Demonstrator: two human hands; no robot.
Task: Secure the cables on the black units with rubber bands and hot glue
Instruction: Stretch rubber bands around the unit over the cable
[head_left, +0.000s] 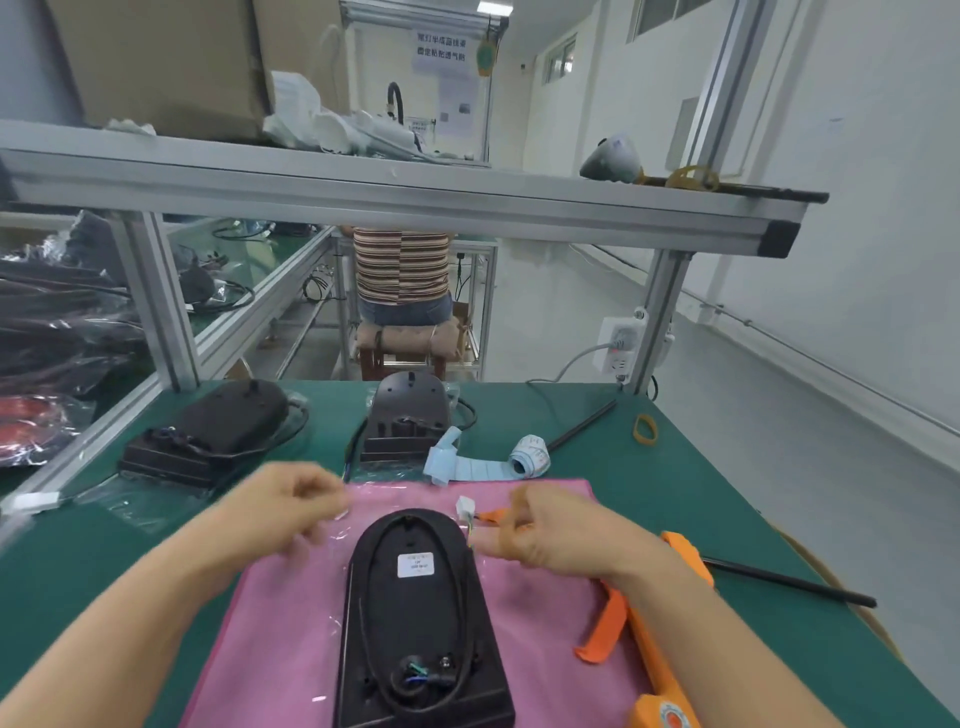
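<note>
Head view: we see a green bench mat (130, 545) under an aluminium-framed shelf (415, 197), white walls to the right. A black unit (421, 623) lies on a pink sheet (545, 587), its cable (465, 587) looped round it. Our right hand (550, 535) pinches the wires by the white connector (464, 505); our left hand (291, 501) (blurred) has curled fingers, grip unclear. An orange glue gun (654, 639) lies under the right wrist. Two more units (218, 431) sit behind.

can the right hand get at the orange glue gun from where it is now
Probably yes. The glue gun lies on the table just under the right forearm with nothing on top, but the right hand holds the white connector, so it would need to let go first.
</note>
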